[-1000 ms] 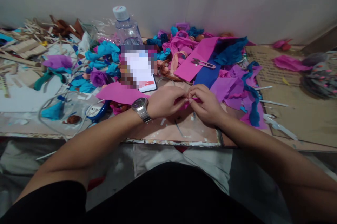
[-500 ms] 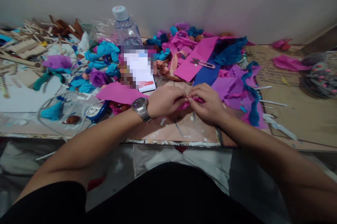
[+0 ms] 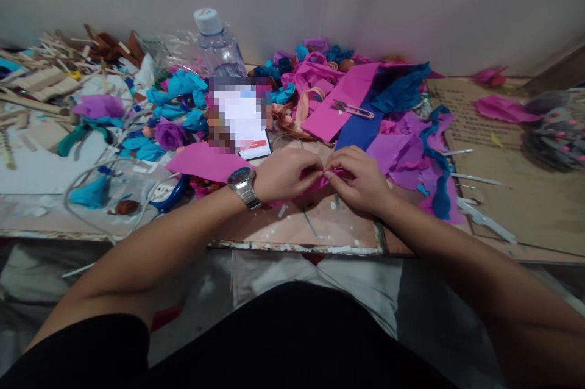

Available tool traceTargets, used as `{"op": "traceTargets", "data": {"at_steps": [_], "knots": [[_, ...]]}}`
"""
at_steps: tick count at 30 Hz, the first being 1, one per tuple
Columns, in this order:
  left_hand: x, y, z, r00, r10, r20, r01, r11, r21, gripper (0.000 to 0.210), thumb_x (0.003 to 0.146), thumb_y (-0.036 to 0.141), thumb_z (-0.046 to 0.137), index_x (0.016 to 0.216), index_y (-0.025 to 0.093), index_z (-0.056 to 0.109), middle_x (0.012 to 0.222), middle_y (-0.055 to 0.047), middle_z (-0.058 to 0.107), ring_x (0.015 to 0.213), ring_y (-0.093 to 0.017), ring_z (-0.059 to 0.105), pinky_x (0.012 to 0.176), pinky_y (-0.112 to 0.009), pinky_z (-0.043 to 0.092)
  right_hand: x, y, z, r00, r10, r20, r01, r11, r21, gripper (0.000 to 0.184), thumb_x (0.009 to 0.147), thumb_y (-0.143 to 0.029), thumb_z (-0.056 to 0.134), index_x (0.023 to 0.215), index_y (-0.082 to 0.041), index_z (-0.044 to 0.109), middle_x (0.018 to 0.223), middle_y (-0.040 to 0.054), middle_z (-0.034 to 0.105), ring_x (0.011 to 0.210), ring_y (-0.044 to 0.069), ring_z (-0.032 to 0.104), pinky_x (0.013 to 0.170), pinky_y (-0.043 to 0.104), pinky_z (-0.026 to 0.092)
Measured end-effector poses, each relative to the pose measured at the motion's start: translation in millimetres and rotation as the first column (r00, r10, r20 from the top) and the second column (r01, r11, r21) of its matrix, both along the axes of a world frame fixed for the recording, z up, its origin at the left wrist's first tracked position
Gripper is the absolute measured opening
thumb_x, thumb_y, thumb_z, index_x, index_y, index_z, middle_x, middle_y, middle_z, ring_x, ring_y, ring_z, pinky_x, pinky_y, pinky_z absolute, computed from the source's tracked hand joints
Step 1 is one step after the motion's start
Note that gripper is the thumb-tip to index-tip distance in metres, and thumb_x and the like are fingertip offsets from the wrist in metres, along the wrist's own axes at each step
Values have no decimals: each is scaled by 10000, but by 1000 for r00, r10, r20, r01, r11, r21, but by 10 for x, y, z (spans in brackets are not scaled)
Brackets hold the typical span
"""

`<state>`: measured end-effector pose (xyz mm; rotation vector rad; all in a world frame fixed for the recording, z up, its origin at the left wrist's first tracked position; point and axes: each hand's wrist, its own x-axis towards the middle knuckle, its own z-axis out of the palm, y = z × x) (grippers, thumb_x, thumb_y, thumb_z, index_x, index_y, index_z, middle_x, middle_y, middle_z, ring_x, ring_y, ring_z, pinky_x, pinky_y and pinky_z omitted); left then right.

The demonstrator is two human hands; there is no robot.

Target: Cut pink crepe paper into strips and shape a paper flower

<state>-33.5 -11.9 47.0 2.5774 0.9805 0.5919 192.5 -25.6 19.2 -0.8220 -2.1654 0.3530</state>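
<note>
Between left hand [image 3: 289, 174] and right hand [image 3: 361, 182]: pink strip [image 3: 342, 173].

Bottle [image 3: 222, 50] behind phone [image 3: 254, 127]; snips [image 3: 353, 110] right, on strip [image 3: 354, 87]; left, probably pliers [image 3: 70, 141] on sheet [image 3: 41, 172].

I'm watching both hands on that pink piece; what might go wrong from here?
The thin bright-pink piece pinched by the left hand and right hand might tear if pulled hard. The small pink-handled snips lie loose on a flat pink sheet and could slide if it is tugged. The clear plastic bottle with a white cap, behind the lit rectangular phone, might tip onto it if bumped.
</note>
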Motion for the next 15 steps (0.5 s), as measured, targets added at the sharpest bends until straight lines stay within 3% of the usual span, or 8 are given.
{"op": "traceTargets", "data": {"at_steps": [9, 15], "knots": [[-105, 95, 124, 998, -45, -48, 38, 990, -136, 205, 901, 230, 561, 911, 152, 750, 863, -49, 760, 757, -168, 648, 706, -289, 425, 6, 25, -21, 1000, -12, -27, 12, 1000, -2, 57, 973, -207, 634, 920, -225, 643, 944, 73, 723, 904, 249, 652, 844, 422, 490], [-128, 123, 150, 993, -12, -114, -2, 993, -121, 227, 849, 175, 525, 879, 148, 748, 813, -57, 734, 706, -167, 605, 673, -297, 395, 24, 23, -27, 999, -37, -39, 36, 999, -15, 56, 951, -190, 650, 906, -222, 651, 922, 63, 729, 884, 244, 651, 840, 416, 484]]}}
